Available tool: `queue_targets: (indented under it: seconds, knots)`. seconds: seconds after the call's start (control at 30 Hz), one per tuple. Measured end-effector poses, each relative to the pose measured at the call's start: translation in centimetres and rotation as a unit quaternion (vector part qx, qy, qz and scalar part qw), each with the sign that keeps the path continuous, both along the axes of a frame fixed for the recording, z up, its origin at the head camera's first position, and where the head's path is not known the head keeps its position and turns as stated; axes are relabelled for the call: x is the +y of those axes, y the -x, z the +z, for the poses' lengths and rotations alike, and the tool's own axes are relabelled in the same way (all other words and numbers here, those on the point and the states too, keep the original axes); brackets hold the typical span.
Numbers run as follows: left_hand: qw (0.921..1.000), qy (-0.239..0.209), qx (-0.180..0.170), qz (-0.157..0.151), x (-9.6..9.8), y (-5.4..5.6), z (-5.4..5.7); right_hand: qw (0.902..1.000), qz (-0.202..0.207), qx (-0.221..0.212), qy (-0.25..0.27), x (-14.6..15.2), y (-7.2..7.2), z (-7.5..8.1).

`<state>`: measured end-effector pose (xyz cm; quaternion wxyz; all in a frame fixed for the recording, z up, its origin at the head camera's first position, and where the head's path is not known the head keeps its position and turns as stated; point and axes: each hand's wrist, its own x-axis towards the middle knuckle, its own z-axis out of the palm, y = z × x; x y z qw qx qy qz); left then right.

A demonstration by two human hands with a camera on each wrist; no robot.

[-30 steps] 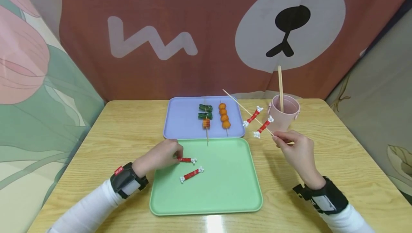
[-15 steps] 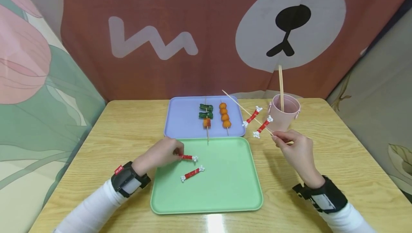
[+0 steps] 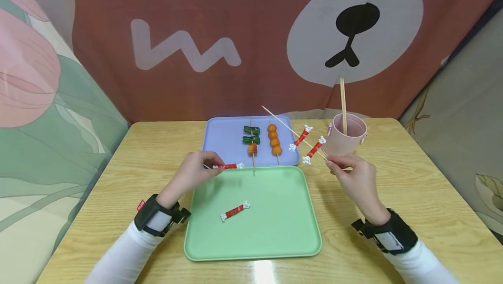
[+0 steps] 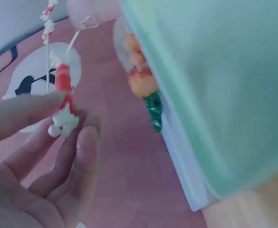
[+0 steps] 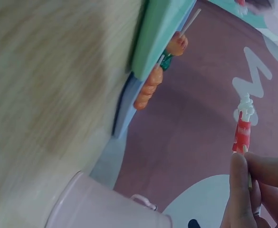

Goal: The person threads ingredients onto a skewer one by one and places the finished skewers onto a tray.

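Observation:
My left hand (image 3: 198, 168) pinches a red toy piece with white, knobbed, bone-like ends (image 4: 63, 85) between thumb and fingers, raised over the green tray's far left corner. The right hand (image 3: 353, 177) pinches the lower end of a thin wooden skewer (image 3: 280, 121), which slants up to the left. Two similar red-and-white pieces (image 3: 314, 150) are threaded crosswise on that skewer. Another loose red-and-white piece (image 3: 235, 211) lies on the green tray (image 3: 275, 236).
Behind the green tray, a lavender tray (image 3: 220, 140) holds a skewer of orange balls (image 3: 274, 142) and a skewer with green and orange pieces (image 3: 251, 140). A pink bucket (image 3: 342, 142) with wooden sticks (image 3: 343, 105) stands at the back right. A printed cloth (image 3: 263, 87) hangs behind the table.
My left hand has lifted the red-and-white piece off the green tray, up and away from me. The right hand has shifted slightly left with the skewer.

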<state>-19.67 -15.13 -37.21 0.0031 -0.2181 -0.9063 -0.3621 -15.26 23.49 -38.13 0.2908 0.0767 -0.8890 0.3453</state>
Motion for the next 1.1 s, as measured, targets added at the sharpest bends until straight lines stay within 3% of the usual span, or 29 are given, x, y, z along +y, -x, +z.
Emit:
queue_targets:
  seconds: [0.1, 0.33, 0.77, 0.93, 1.1]
  knots:
    - [0.9989, -0.035, 0.011, 0.029, 0.4, 0.3, 0.7, 0.9999, 0.006, 0.009, 0.006, -0.4, 0.2, 0.3]
    - [0.9923, -0.102, 0.028, 0.064, 1.2, 1.0, 2.0, 0.9992, 0.026, 0.025, 0.02, -1.6, 0.3, 1.1]
    - [0.974, -0.17, 0.097, 0.114, 2.2, 2.7, 3.4, 0.9976, 0.05, 0.02, 0.043, -3.3, 0.4, 1.6]
    - [0.9622, -0.211, 0.112, 0.131, 2.2, 3.4, 3.6, 0.9966, 0.065, 0.022, 0.047, -4.0, 0.2, 1.7]
    - [0.9443, -0.259, 0.141, 0.146, 2.2, 4.1, 4.1, 0.9947, 0.085, 0.019, 0.055, -4.6, 0.1, 1.7]
